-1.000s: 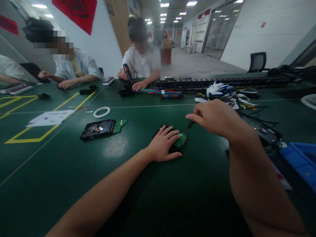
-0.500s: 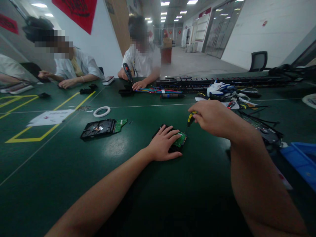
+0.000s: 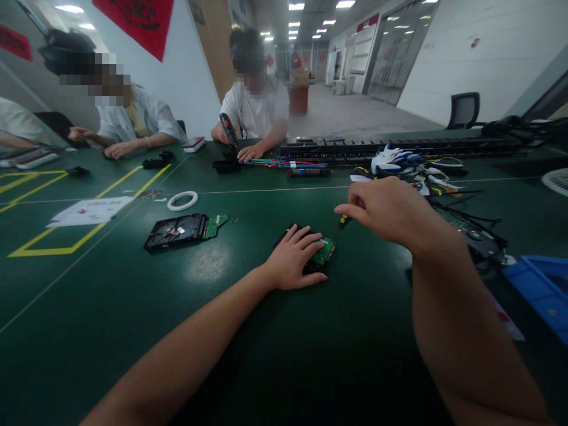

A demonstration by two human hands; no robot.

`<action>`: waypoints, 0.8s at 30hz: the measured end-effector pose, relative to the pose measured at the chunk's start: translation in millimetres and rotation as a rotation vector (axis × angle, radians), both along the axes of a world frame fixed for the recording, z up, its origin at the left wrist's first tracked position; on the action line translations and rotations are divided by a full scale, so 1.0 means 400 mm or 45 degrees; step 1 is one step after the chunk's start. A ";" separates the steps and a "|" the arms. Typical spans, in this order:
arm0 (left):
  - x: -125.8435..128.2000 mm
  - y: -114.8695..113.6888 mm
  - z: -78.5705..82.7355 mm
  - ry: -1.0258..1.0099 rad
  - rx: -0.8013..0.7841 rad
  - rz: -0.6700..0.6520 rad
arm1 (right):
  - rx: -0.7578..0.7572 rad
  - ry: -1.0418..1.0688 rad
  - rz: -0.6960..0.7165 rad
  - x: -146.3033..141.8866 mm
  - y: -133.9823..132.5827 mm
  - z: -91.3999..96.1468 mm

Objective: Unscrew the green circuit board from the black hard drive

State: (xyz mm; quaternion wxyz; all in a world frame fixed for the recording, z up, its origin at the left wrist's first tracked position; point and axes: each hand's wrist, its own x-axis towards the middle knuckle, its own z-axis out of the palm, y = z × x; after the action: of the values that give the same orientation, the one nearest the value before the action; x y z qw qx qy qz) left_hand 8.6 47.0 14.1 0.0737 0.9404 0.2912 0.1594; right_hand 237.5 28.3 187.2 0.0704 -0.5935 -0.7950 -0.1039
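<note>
My left hand (image 3: 296, 258) lies flat with spread fingers on a hard drive (image 3: 325, 252), covering most of its black body. The green circuit board shows past my fingertips. My right hand (image 3: 377, 204) is closed around the yellow and black handle of a screwdriver (image 3: 342, 222), most of it hidden in my fist. Its thin shaft slants down to the far right corner of the board; whether the tip sits in a screw is too small to tell. To the left, a second hard drive (image 3: 177, 231) with its green board sticking out rests on the table.
A roll of white tape (image 3: 183, 201) and paper sheets (image 3: 91, 211) lie left. Across the table (image 3: 248, 349), a person holds a power screwdriver (image 3: 229, 127) near coloured wires. Gloves (image 3: 393, 158), another drive (image 3: 483, 241) and a blue bin (image 3: 539, 290) are at right.
My right hand has turned around the screwdriver handle, its knuckles rolling over so less of the handle shows. My left hand and the hard drive have stayed put.
</note>
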 end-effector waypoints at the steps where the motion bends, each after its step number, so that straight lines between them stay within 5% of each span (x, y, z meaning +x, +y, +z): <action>1: 0.000 0.000 0.000 -0.002 0.000 -0.001 | -0.001 0.007 0.031 0.000 0.001 0.000; 14: 0.000 0.001 0.003 0.009 -0.004 -0.008 | -0.037 0.092 0.324 0.015 0.019 -0.019; 24: 0.000 0.002 0.000 -0.011 -0.004 -0.003 | -0.025 0.000 0.101 0.011 0.006 -0.003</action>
State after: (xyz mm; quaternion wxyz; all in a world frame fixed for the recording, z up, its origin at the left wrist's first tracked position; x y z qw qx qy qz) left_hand 8.5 47.6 14.2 0.0766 0.9400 0.2899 0.1629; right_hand 241.9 30.8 186.1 0.0687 -0.5622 -0.8188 -0.0934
